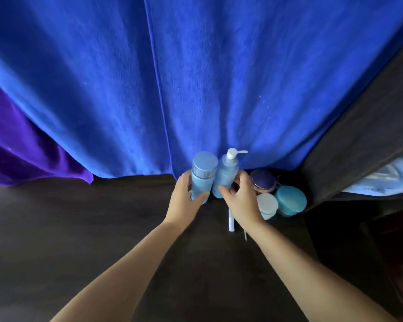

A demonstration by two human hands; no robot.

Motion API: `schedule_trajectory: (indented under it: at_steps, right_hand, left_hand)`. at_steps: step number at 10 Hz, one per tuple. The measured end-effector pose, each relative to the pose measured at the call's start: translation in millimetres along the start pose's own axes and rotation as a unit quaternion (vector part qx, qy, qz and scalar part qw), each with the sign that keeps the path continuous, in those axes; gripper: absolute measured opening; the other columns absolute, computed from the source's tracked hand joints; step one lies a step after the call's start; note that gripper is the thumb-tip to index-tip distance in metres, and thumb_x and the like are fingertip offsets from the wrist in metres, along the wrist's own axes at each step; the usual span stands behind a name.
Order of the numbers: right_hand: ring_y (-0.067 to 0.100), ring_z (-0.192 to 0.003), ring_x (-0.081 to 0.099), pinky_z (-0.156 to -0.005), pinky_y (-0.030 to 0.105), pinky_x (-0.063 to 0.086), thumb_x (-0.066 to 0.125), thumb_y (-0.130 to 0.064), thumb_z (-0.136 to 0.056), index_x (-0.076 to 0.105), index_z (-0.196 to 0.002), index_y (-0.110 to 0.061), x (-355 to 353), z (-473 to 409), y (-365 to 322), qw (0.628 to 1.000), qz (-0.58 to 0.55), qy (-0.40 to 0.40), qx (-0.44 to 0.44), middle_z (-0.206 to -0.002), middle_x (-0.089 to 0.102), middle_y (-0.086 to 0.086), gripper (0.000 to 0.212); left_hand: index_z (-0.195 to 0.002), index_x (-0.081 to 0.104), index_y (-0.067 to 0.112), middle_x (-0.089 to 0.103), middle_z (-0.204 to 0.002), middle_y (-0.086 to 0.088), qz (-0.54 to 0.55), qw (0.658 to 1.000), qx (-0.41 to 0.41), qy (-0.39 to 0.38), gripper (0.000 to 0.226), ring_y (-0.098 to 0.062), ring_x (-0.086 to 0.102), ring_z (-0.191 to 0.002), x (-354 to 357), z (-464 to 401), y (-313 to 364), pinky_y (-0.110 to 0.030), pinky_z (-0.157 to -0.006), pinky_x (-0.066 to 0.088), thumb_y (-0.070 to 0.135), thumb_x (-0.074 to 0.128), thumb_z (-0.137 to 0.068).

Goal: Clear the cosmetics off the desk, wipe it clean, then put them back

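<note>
Two pale blue bottles stand side by side at the back of the dark desk (79,228). My left hand (184,201) is wrapped around the capped bottle (203,173). My right hand (241,201) grips the pump bottle (227,175), which has a white pump head. Right of my right hand sit three jars: a dark purple-lidded jar (263,180), a white-lidded jar (267,204) and a teal jar (290,199). A white tube (231,223) and a thin green stick (245,235) lie on the desk, partly hidden under my right wrist.
A blue cloth (196,77) hangs behind the desk, with a purple cloth (21,147) at its left. A dark upright panel (363,126) bounds the desk on the right, and light blue fabric (386,180) shows beyond it.
</note>
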State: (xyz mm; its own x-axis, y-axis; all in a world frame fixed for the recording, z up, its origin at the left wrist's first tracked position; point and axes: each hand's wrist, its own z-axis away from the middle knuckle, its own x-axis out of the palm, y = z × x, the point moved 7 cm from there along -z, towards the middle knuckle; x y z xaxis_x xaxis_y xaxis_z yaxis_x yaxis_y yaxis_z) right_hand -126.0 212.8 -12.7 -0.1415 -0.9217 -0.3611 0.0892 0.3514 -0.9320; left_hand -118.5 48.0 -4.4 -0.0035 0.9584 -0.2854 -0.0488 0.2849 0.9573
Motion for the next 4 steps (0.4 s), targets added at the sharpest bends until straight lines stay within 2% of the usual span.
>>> schedule_trajectory:
  at_steps: [1, 2, 3, 4]
  right_hand:
    - [0.026, -0.101, 0.059, -0.089, 0.049, 0.050, 0.063, -0.038, -0.067, 0.043, -0.092, -0.051, -2.8, -6.0, 13.8, 0.999, 0.020, 0.027, -0.007, -0.100, 0.060, 0.008, 0.034]
    - [0.028, -0.103, 0.057, -0.090, 0.049, 0.049, 0.061, -0.038, -0.070, 0.038, -0.094, -0.055, -3.0, -8.2, 16.9, 0.999, 0.034, 0.027, -0.022, -0.104, 0.058, 0.010, 0.037]
    - [0.029, -0.105, 0.056, -0.091, 0.050, 0.048, 0.058, -0.040, -0.070, 0.037, -0.097, -0.048, -1.3, -10.9, 17.9, 0.999, 0.033, 0.017, -0.027, -0.106, 0.057, 0.012, 0.036]
    - [0.026, -0.111, 0.055, -0.094, 0.049, 0.048, 0.063, -0.041, -0.069, 0.038, -0.111, -0.036, -2.4, -7.4, 11.8, 0.999, 0.026, -0.006, -0.041, -0.114, 0.056, 0.011, 0.049]
  left_hand:
    - [-0.100, 0.043, 0.046, 0.056, -0.111, 0.003, 0.004, 1.000, 0.014, -0.011, 0.050, -0.007, 0.055, -0.105, 9.8, -10.3, -4.7, -0.019, -0.084, 0.047, 0.006, 0.066, -0.079]
    - [-0.110, 0.043, 0.039, 0.053, -0.116, 0.005, -0.010, 1.000, 0.021, -0.020, 0.049, -0.008, 0.053, -0.110, 13.4, -14.0, -7.2, -0.025, -0.092, 0.046, 0.008, 0.066, -0.079]
    - [-0.114, 0.042, 0.040, 0.052, -0.118, 0.007, -0.013, 0.999, 0.017, -0.024, 0.052, -0.008, 0.051, -0.113, 15.0, -14.0, -9.5, -0.029, -0.095, 0.045, 0.009, 0.065, -0.079]
    - [-0.120, 0.041, 0.036, 0.051, -0.121, 0.009, -0.044, 0.999, 0.006, -0.021, 0.054, -0.008, 0.049, -0.115, 12.2, -9.7, -8.0, -0.034, -0.098, 0.045, 0.015, 0.068, -0.077]
